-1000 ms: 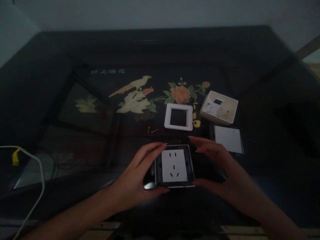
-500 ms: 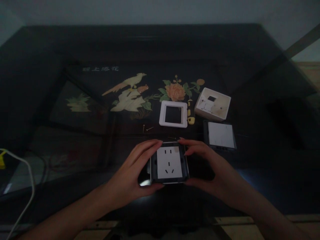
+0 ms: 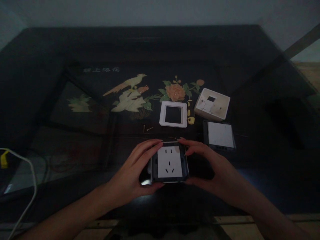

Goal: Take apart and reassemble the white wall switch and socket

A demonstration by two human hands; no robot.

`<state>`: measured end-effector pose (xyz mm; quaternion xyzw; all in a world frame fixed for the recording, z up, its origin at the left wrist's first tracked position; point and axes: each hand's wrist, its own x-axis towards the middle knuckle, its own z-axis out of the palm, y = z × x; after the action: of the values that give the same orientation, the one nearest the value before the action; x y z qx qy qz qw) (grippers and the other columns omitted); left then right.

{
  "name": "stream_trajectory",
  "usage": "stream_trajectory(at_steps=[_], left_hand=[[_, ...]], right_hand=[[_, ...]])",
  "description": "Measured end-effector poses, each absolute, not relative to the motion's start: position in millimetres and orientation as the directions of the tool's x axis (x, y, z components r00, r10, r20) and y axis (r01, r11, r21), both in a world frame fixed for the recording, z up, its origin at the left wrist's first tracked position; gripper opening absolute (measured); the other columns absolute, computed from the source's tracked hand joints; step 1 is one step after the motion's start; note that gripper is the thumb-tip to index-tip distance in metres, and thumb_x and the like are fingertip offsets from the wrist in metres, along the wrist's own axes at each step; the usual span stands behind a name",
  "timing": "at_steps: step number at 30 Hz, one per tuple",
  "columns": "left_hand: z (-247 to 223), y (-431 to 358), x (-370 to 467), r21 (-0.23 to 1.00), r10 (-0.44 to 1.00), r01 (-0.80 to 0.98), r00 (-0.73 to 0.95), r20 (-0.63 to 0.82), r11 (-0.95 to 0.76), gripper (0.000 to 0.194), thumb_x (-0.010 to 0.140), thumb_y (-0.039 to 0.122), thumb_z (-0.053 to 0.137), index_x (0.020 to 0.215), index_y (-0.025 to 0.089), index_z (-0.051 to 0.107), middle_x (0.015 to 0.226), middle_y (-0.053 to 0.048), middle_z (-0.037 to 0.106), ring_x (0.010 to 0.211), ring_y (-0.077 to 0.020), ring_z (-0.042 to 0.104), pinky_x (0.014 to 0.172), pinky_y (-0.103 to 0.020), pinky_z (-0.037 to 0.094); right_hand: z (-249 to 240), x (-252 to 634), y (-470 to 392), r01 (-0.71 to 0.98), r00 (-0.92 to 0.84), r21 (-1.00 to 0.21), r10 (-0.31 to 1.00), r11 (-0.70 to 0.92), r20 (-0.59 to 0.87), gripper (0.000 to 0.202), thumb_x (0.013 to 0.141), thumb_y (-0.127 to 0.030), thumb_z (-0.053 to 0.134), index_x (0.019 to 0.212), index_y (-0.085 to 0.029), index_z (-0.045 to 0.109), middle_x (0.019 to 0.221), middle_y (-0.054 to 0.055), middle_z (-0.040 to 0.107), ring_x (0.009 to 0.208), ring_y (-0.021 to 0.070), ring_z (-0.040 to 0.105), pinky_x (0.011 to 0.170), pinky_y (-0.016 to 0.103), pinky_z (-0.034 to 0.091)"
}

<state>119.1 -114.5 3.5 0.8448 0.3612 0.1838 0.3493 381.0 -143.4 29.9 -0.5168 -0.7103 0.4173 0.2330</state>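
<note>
Between my two hands is a wall socket [image 3: 169,161], its white slotted face up and a dark frame around it. My left hand [image 3: 136,170] grips its left side, fingers at the far edge and thumb at the near one. On the other side my right hand [image 3: 206,163] holds the right corners the same way. Beyond the socket lie a white square cover frame [image 3: 162,115] and a screwdriver with a black and yellow handle [image 3: 190,113]. Loose screws [image 3: 147,128] rest to the left of the frame.
At the right stands an open white mounting box [image 3: 212,104], with a second white-faced dark panel [image 3: 220,135] in front of it. A white cable [image 3: 33,176] with a yellow tag curves along the left. The dark glossy table [image 3: 75,186] bears a bird-and-flower picture.
The view has shifted very slightly. Both hands keep the same grip on the socket, and the other items stay where they were.
</note>
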Motion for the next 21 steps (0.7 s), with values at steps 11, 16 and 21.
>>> stream_trajectory(at_steps=[11, 16, 21], left_hand=[[0.4, -116.4, 120.0, 0.718, 0.728, 0.464, 0.680, 0.086, -0.519, 0.083, 0.081, 0.030, 0.069, 0.150, 0.031, 0.023, 0.150, -0.012, 0.036, 0.137, -0.0347, 0.038, 0.110, -0.056, 0.040], [-1.3, -116.6, 119.9, 0.722, 0.729, 0.454, 0.677, 0.100, -0.521, 0.082, 0.082, 0.031, 0.069, 0.150, 0.031, 0.024, 0.150, -0.012, 0.035, 0.137, -0.0343, 0.038, 0.110, -0.055, 0.040], [-2.5, -117.0, 120.6, 0.722, 0.730, 0.454, 0.675, 0.102, -0.521, 0.081, 0.082, 0.031, 0.069, 0.150, 0.032, 0.024, 0.150, -0.012, 0.036, 0.137, -0.0345, 0.038, 0.110, -0.056, 0.039]], right_hand=[[29.2, 382.6, -142.8, 0.553, -0.377, -0.822, 0.921, 0.140, -0.096, 0.040, 0.075, -0.015, 0.071, 0.106, -0.027, 0.049, 0.146, 0.010, 0.052, 0.132, 0.0276, 0.052, 0.105, 0.053, 0.048], [30.2, 382.7, -143.2, 0.563, -0.384, -0.810, 0.920, 0.162, -0.083, 0.037, 0.075, -0.016, 0.070, 0.104, -0.027, 0.050, 0.146, 0.008, 0.051, 0.133, 0.0267, 0.051, 0.105, 0.052, 0.048], [30.7, 383.3, -143.5, 0.572, -0.397, -0.798, 0.916, 0.191, -0.065, 0.039, 0.075, -0.015, 0.071, 0.106, -0.027, 0.050, 0.147, 0.007, 0.050, 0.133, 0.0251, 0.051, 0.106, 0.049, 0.048]])
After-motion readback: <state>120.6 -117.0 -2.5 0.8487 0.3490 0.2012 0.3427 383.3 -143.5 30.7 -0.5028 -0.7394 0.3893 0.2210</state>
